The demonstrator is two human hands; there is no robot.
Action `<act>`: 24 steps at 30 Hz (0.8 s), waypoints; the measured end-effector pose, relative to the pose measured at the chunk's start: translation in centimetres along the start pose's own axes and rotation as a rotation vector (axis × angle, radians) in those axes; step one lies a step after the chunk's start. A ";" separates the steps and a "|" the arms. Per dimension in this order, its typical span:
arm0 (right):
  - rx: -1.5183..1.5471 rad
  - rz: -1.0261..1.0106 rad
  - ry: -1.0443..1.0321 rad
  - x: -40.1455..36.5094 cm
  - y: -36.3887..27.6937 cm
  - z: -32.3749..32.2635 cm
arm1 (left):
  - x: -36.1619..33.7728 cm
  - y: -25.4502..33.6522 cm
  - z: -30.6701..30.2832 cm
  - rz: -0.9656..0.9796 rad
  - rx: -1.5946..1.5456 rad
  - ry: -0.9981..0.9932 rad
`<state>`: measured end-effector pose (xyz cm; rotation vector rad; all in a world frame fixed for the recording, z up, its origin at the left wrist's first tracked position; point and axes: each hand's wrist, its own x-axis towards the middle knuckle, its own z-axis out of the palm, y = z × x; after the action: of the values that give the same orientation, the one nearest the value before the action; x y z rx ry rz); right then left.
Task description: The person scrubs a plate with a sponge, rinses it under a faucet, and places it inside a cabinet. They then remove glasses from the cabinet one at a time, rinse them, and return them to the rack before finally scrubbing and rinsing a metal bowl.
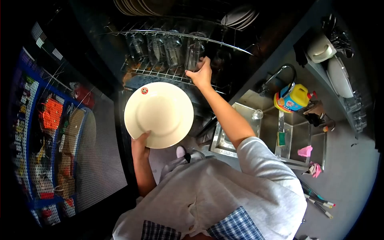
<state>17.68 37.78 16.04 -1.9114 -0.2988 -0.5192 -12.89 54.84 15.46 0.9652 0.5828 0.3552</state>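
A large cream plate point(170, 104) with a small round red sticker near its rim is in my left hand point(140, 147), thumb on the upper face and the other fingers hidden beneath. Up at the dish rack, my right hand point(203, 75) is closed round the lower end of a clear glass point(195, 52), its thumb on the near side. That glass stands at the right end of a row of similar clear glasses point(173, 50) on the wire shelf point(160, 73).
Cream plates point(140, 6) and white plates point(242, 18) fill the upper rack. To the right is a steel sink point(266, 138) with a tap point(286, 69), a yellow detergent jug point(296, 97), a green sponge point(281, 139) and a pink cup point(305, 151). A mesh panel point(102, 160) borders the left.
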 end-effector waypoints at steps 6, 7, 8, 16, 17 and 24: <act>-0.027 0.060 0.013 0.1 1.2 0.4 | 0.0 0.0 -0.1 -0.036 -0.009 0.002; -0.046 0.052 0.007 0.1 1.3 0.4 | 0.1 -0.1 -0.3 -0.048 -0.020 -0.005; -0.064 0.042 -0.001 0.1 1.4 0.4 | 0.2 -0.2 -0.6 -0.059 -0.033 -0.011; -0.216 0.176 -0.093 -0.3 -0.3 -0.2 | 0.1 0.1 -0.3 -0.063 -0.057 -0.015; -0.240 0.178 -0.092 -0.4 -0.2 -0.2 | 0.2 0.0 -0.3 -0.060 -0.050 -0.015; -0.335 0.167 -0.131 -1.1 -2.4 -1.5 | 0.5 -0.4 -0.5 -0.034 -0.003 -0.044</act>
<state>15.37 37.36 17.94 -2.2773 -0.1401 -0.3481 -12.80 55.22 14.76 0.9567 0.5573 0.3038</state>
